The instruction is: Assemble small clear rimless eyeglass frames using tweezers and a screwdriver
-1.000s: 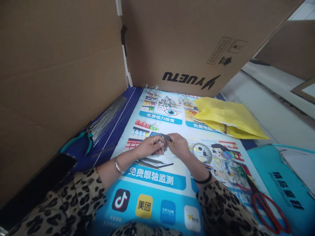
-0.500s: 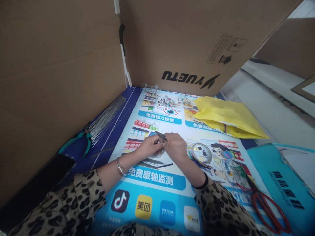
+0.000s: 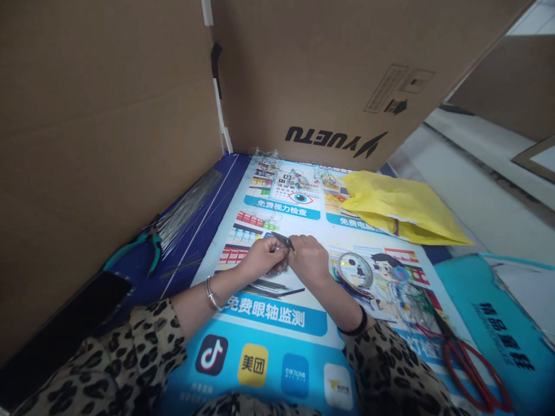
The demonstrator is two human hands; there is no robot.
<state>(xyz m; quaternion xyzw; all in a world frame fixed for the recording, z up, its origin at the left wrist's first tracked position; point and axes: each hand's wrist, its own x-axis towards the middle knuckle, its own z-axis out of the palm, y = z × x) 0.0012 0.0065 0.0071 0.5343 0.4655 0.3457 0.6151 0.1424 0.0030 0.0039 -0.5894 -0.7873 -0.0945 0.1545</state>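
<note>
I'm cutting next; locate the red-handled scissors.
The red-handled scissors lie at lower right in the head view, beside the teal lettered item, near the wire tangle.

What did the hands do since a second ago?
The right hand moved slightly left with its dark-tipped tool, closer to the left hand. Nothing was visibly picked up or let go. The left hand stayed about where it was; the yellow bag and red-handled scissors didn't move.

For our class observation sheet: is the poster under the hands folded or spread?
The poster is spread flat: its printing shows around the left hand and right hand.
</note>
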